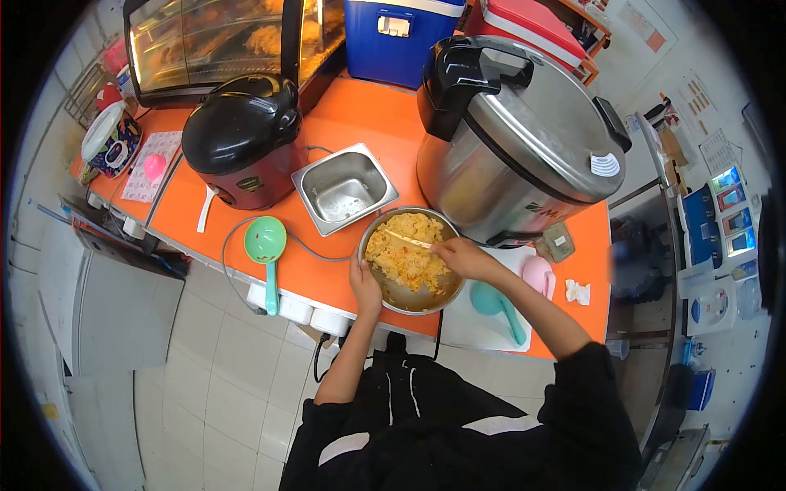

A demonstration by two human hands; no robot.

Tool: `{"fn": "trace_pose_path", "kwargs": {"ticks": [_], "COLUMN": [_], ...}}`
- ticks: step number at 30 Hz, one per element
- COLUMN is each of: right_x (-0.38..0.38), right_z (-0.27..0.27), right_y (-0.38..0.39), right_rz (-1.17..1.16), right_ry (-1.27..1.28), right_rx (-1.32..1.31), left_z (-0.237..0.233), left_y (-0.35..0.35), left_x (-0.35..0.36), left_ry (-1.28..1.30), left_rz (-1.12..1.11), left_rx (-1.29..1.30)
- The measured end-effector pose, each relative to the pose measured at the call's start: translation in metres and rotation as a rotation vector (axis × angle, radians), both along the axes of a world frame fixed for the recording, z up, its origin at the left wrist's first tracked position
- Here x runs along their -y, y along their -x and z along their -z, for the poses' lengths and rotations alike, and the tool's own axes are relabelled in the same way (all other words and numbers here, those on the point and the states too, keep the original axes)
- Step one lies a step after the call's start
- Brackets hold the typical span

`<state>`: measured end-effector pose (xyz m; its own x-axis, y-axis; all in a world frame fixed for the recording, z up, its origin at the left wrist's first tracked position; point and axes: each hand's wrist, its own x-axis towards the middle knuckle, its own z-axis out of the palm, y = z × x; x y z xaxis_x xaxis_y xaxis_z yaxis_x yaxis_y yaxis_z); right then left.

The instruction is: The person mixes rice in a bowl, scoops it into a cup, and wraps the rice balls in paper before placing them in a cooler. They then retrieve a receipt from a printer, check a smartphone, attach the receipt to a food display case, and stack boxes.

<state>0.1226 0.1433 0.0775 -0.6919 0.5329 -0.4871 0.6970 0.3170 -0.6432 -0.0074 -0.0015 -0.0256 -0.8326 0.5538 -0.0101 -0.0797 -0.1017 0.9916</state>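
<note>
A round metal bowl (403,299) with yellow rice (409,260) in it stands at the front edge of the orange counter. My left hand (365,286) grips the bowl's left rim. Over the bowl's right side, my right hand (463,257) is closed on a thin, light-coloured utensil (408,240), whose far part lies over the rice. Just behind the bowl is an empty rectangular metal pan (344,190). A large steel cooker (508,147) stands close behind my right hand.
A black-lidded rice cooker (242,139) and a green ladle (266,245) are on the left of the orange counter (352,114). On the right, a white board (483,334) bears a teal scoop (491,301) and a pink one (538,276). A blue cooler (393,49) stands behind.
</note>
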Motion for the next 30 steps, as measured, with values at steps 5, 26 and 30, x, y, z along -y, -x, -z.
{"fn": "trace_pose_path", "kwargs": {"ticks": [5, 26, 30], "right_x": [0.059, 0.088, 0.062], "right_z": [0.029, 0.020, -0.040], "right_y": [0.000, 0.017, 0.018], "right_rz": [-0.045, -0.124, -0.338], "right_ry": [-0.725, -0.559, -0.538], "right_rx": [0.288, 0.341, 0.448], "left_z": [-0.001, -0.011, -0.018], "left_y": [-0.008, -0.011, -0.011], "left_x": [-0.003, -0.004, -0.004], "left_ry": [-0.039, 0.069, -0.003], "left_rz": [-0.084, -0.156, -0.145], "left_rx": [0.026, 0.025, 0.046]}}
